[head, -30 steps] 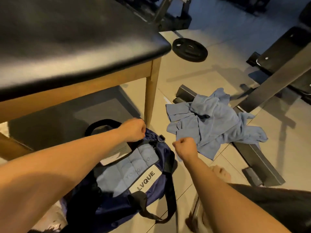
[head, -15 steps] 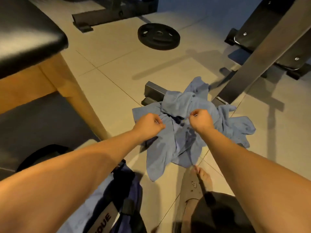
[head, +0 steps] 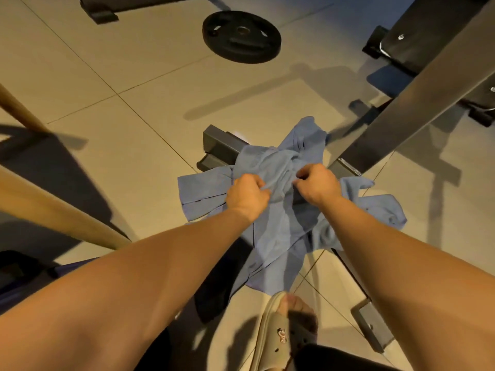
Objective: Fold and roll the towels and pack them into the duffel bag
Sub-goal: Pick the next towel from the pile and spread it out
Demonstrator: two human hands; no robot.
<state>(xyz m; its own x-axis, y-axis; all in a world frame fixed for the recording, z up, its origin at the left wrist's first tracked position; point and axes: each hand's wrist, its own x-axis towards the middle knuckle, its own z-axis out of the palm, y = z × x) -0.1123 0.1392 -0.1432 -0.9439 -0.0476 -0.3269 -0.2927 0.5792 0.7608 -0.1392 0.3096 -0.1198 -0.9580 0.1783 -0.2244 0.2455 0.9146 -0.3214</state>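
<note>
A heap of light blue towels (head: 284,228) lies crumpled on the tiled floor, partly over a dark metal frame base. My left hand (head: 247,195) pinches a fold of the top towel near the heap's middle. My right hand (head: 317,184) grips the same towel a little to the right, fingers curled into the cloth. Only a dark strip of the navy duffel bag (head: 29,274) shows at the lower left, behind my left forearm.
A black weight plate (head: 241,36) lies flat on the floor beyond the towels. A slanted grey metal beam (head: 417,103) of gym equipment rises at the right, with its base (head: 372,328) near my sandalled foot (head: 281,333). Wooden bench legs (head: 53,210) stand at the left.
My hands left the duffel bag, reached right to the towel heap and took hold of the top towel. The view swung right, so the bag and bench slid out at the left.
</note>
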